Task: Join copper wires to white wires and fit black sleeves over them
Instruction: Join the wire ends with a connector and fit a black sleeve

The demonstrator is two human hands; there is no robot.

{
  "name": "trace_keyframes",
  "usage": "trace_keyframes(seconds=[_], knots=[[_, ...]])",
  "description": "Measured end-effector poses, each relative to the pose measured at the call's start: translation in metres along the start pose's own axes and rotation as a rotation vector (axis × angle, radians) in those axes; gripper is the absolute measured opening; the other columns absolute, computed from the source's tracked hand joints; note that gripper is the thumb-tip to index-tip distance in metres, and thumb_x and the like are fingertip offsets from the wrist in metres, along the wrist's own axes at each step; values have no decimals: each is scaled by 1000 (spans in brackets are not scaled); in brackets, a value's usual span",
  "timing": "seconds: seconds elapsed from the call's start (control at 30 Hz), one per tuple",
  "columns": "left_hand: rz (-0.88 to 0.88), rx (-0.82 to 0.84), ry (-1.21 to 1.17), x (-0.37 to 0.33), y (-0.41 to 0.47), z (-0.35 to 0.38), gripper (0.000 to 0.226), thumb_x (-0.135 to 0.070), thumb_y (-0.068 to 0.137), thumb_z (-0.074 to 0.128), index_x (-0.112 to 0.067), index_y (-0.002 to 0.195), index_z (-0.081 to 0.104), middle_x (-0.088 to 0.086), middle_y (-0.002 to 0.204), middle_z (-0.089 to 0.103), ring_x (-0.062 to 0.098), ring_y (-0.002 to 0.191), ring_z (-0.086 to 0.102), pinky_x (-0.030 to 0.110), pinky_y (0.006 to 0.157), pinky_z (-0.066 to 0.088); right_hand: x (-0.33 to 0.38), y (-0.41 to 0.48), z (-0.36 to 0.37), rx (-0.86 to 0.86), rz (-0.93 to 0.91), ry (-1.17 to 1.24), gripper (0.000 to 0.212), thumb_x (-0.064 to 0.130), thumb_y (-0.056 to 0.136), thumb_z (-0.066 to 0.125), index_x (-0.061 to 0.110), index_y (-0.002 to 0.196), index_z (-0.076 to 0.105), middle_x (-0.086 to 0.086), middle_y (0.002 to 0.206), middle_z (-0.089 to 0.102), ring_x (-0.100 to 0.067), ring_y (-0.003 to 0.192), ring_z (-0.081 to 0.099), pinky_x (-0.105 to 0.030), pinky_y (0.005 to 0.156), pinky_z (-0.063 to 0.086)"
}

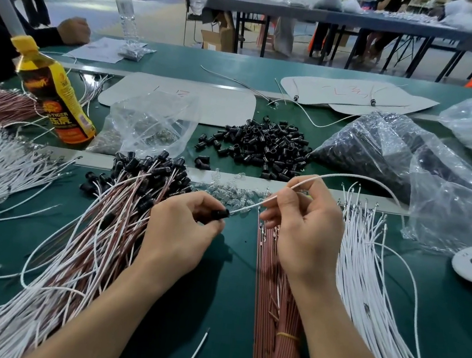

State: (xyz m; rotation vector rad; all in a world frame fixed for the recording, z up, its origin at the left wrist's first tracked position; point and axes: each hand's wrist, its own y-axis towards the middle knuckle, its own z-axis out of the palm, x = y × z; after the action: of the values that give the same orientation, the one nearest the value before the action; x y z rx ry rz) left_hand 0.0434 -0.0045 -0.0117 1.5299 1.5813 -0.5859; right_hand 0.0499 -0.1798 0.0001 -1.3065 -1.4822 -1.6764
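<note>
Head view: left hand (pixel 178 231) pinches a black sleeve (pixel 221 214), right hand (pixel 307 233) pinches a white wire (pixel 248 207) (tip at its mouth); sleeving step, likely; next needs careful threading.

bright even overhead light | soft shadows | background blurred | edges fisheye-bent

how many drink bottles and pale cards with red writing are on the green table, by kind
yellow-capped orange drink bottle: 1
clear plastic water bottle: 1
pale rounded card with red writing, near and far: 2
total: 4
</note>
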Motion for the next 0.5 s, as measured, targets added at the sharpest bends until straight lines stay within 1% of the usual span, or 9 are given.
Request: trace_keyframes(seconds=[0.13,0.33,0.5], knots=[[-5,-7,11,1,0,-1,24,-14,75,88,-35,79,76,-28,73,71,-8,70,68,2,65,46,5,3,-6,-36,2,66,20,10,104,57,25,90,60,-5,74,74,-22,59,72,-34,51,58],[-3,-9,12,2,0,0,24,-14,75,88,-34,78,76,-28,73,71,-8,70,68,1,63,45,3,2,-3,-15,23,53,21,5,104,57,21,90,60,-7,72,72,-23,58,71,-40,52,59],[-2,-8,12,1,0,1,25,-14,76,88,-35,79,75,-30,74,70,-8,70,67,1,64,45,2,2,-4,-15,31,84,21,5,103,57,21,90,60,-8,72,72,-24,58,71,-34,50,57]])
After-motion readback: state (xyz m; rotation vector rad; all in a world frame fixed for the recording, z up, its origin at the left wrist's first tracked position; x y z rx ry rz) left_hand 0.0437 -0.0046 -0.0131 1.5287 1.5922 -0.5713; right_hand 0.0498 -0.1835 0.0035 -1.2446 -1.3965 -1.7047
